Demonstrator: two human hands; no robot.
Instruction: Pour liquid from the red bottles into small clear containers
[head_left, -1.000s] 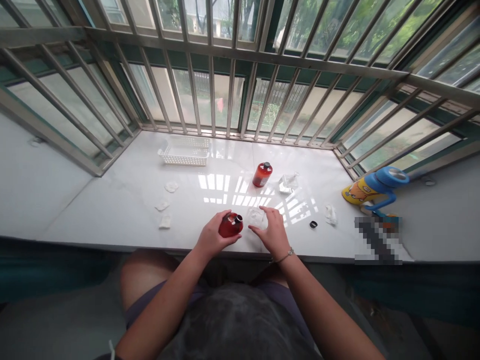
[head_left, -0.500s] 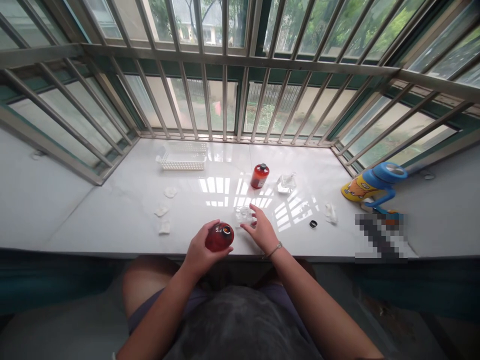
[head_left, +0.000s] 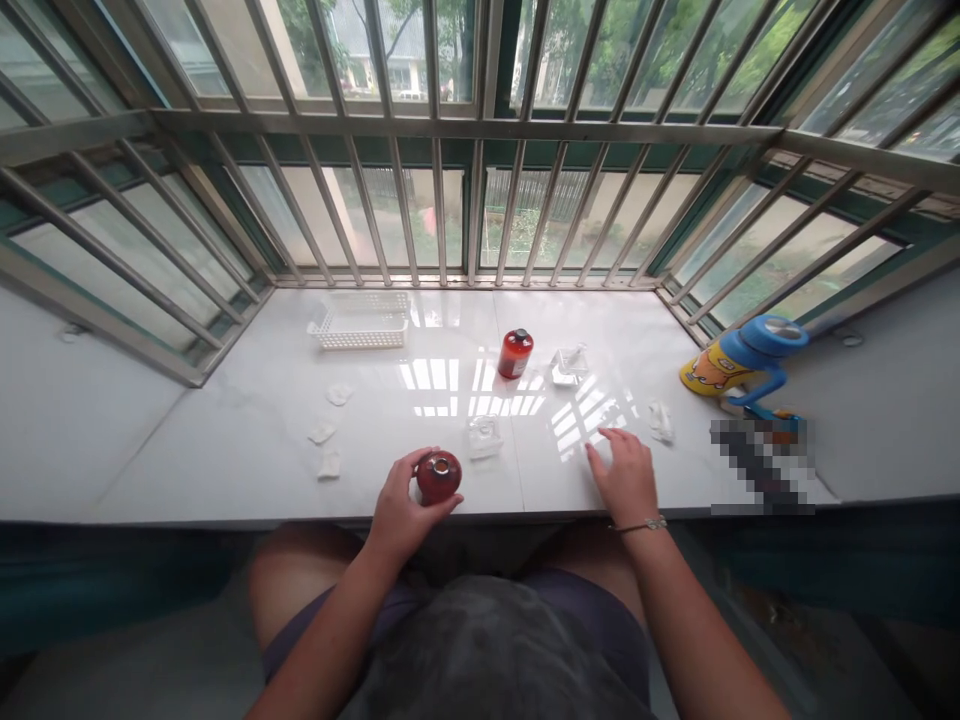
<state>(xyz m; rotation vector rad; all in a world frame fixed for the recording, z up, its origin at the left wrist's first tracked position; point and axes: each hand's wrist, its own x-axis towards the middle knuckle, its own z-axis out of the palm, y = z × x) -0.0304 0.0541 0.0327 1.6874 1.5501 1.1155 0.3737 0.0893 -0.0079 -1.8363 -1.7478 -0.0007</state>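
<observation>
My left hand (head_left: 405, 505) is wrapped round a dark red bottle (head_left: 439, 480) with an uncapped neck, held upright at the counter's front edge. Fingers apart, my right hand (head_left: 628, 478) reaches over the counter on the right; it covers the spot where a small black cap lay, and I see nothing in its grasp. Between the hands sits a clear square glass container (head_left: 484, 437). Farther back stand a second red bottle (head_left: 515, 354) with a black top and a label, and another clear glass container (head_left: 569, 366).
A white perforated basket (head_left: 360, 330) lies at the back left. Several crumpled white tissues (head_left: 328, 465) lie on the left, with another white scrap (head_left: 661, 422) on the right. A yellow and blue flask (head_left: 746, 358) stands beside a blurred-out patch. Metal bars (head_left: 480, 210) close off the back.
My right hand has moved right, from beside the front glass container to where the black cap lay. The bottle in my left hand has turned more upright. The view has shifted slightly.
</observation>
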